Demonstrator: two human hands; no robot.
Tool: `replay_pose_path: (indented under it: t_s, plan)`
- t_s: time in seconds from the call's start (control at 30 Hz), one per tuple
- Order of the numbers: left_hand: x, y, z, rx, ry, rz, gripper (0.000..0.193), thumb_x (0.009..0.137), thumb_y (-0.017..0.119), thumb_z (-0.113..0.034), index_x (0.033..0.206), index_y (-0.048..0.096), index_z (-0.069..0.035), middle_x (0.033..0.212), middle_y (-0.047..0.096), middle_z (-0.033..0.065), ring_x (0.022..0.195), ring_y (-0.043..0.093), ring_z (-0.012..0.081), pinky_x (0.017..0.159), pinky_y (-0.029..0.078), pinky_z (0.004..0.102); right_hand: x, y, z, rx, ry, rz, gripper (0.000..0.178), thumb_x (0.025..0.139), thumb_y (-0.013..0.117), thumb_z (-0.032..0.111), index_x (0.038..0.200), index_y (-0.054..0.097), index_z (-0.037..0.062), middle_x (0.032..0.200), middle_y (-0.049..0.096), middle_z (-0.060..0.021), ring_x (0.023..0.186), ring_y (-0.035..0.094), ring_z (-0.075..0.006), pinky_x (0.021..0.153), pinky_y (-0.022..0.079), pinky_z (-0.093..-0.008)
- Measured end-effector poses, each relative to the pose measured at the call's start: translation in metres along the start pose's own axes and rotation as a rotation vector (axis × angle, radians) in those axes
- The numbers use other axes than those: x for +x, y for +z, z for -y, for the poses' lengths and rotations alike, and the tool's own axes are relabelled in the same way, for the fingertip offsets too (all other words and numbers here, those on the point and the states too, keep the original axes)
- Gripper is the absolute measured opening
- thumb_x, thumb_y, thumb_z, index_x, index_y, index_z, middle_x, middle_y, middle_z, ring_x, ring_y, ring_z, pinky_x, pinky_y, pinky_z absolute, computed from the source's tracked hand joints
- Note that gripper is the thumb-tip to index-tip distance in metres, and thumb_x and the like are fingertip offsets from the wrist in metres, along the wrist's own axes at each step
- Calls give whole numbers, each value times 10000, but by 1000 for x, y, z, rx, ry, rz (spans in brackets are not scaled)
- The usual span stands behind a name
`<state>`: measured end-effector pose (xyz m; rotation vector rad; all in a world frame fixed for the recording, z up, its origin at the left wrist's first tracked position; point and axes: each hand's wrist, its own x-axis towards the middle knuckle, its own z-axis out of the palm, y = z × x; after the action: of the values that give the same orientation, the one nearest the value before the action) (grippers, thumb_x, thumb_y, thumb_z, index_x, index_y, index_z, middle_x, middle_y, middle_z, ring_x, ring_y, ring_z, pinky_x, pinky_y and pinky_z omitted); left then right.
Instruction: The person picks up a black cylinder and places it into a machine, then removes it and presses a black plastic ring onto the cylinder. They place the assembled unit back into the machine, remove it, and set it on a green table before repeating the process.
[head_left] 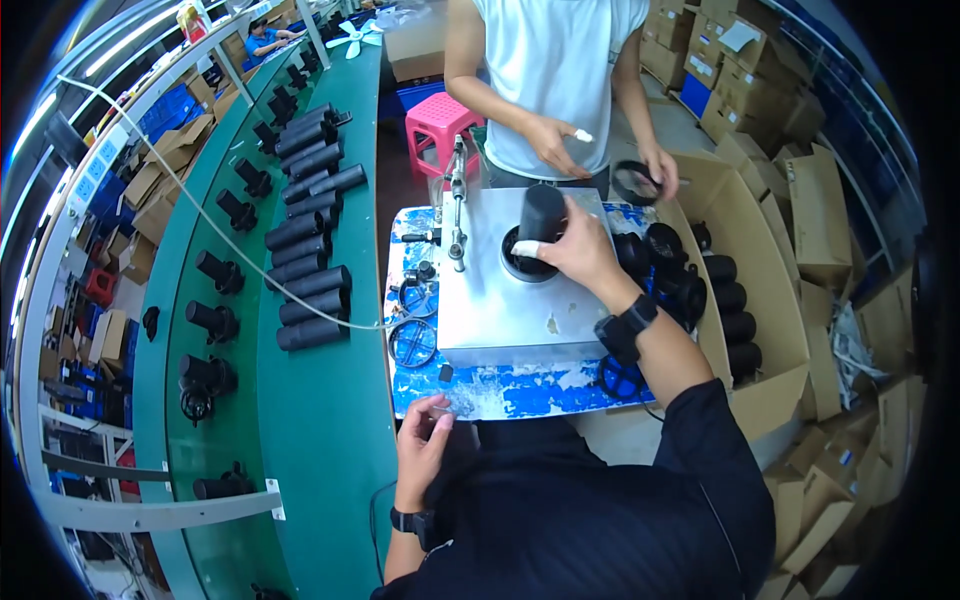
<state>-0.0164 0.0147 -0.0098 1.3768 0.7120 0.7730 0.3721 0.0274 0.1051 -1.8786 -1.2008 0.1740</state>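
My right hand (580,248) is wrapped round a black cylinder (542,212), which stands upright over a round black ring-shaped seat (518,262) on the silver metal box (500,320). A white cover is on one of its fingers. Down by the table's near edge, my left hand (422,440) is loosely curled, thumb and fingers apart, with nothing visible in it. Across the box, a co-worker's hand (657,172) holds a black ring (636,184); their other hand (556,145) hovers near the cylinder. A metal lever clamp (457,205) stands on the box's left side.
Black ring parts (413,342) lie on the worn blue table (500,393). At right, an open carton (780,345) holds several black cylinders. To the left, a green bench (320,420) carries rows of black cylinders (312,305) and fittings (210,318). A pink stool (440,122) stands behind.
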Motion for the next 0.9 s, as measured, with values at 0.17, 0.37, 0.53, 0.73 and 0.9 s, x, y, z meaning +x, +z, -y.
replay_pose_path:
  t_s: [0.17, 0.37, 0.53, 0.73, 0.9]
  plan:
    - [16, -8, -5, 70, 12, -31, 314, 1015, 697, 0, 1323, 643, -23, 1181, 685, 65, 973, 653, 115, 909, 557, 281, 6, 19, -2, -290, -12, -101, 836, 701, 975, 437, 1307, 610, -8, 1076, 722, -215, 1023, 717, -402, 931, 568, -452]
    - [68, -24, -34, 211, 137, 7, 227, 1032, 684, -19, 1257, 661, -9, 1167, 690, 66, 1018, 682, 134, 929, 564, 286, 19, 0, -27, -114, -150, 97, 822, 716, 960, 415, 1328, 607, -5, 1166, 709, -237, 1144, 689, -399, 1001, 543, -473]
    - [177, -40, -48, 491, 409, 64, 177, 1045, 688, -95, 1205, 692, -20, 1152, 673, 61, 1001, 660, 132, 877, 540, 269, 24, -8, -28, 74, -177, 292, 845, 724, 961, 403, 1368, 600, -9, 1235, 723, -208, 1167, 699, -357, 1030, 543, -446]
    - [282, -44, -25, 785, 437, 31, 247, 1053, 667, -137, 1259, 670, -1, 1249, 670, 159, 1133, 669, 279, 980, 534, 340, 4, 6, -8, -116, -38, -4, 807, 745, 964, 343, 1374, 606, -12, 1244, 738, -175, 1109, 728, -307, 1009, 560, -400]
    - [321, -47, 7, 820, 453, 33, 345, 1081, 616, -224, 1333, 644, 10, 1406, 630, 240, 1347, 586, 404, 1142, 462, 434, 32, -17, -27, 139, -216, 321, 753, 760, 929, 409, 1291, 624, -29, 1168, 742, -229, 1094, 732, -391, 978, 568, -451]
